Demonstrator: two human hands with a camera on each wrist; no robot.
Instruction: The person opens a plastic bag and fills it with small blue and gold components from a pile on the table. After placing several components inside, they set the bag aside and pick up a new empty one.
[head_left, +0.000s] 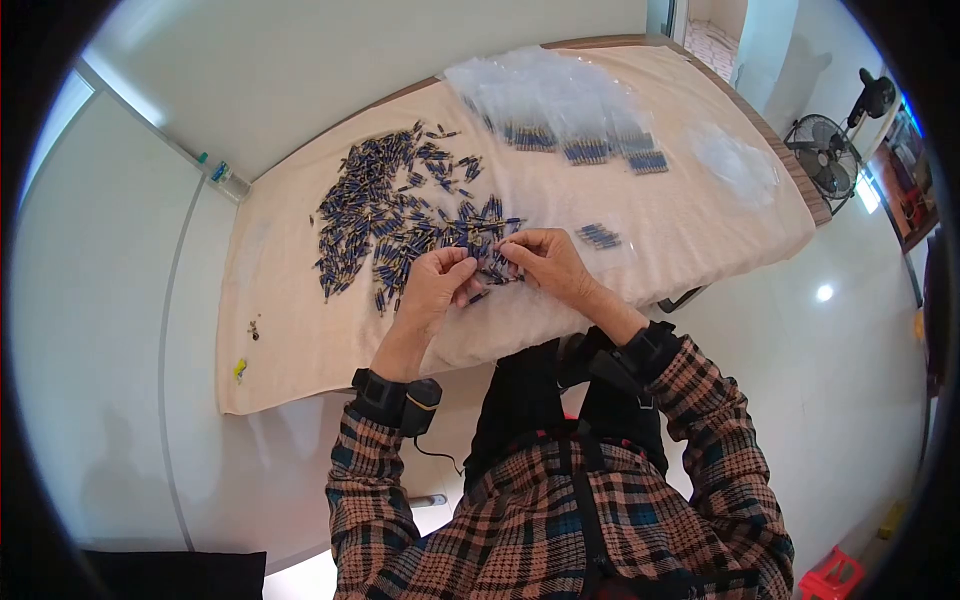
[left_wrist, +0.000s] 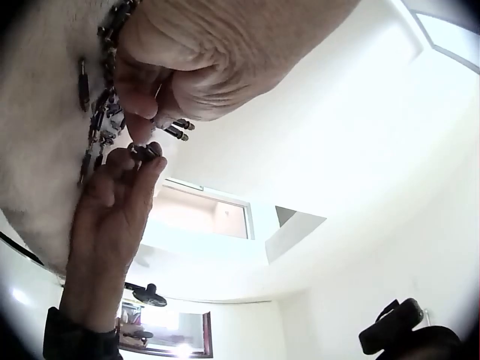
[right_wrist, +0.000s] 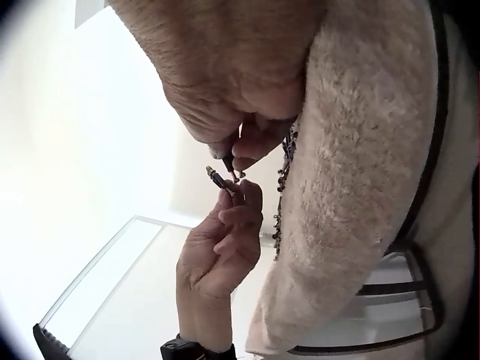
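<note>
Right now both hands meet over the near edge of the cloth-covered desk (head_left: 300, 350), the left hand (head_left: 432, 290) and right hand (head_left: 545, 262) each pinching small blue-and-gold connectors (head_left: 492, 272) between curled fingertips. Beside them lies the loose pile (head_left: 390, 215); a slipping piece could well roll off the edge.

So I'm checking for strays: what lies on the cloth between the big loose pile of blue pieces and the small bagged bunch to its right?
In the head view, the left hand and right hand sit there, pinching small blue pieces together.
</note>
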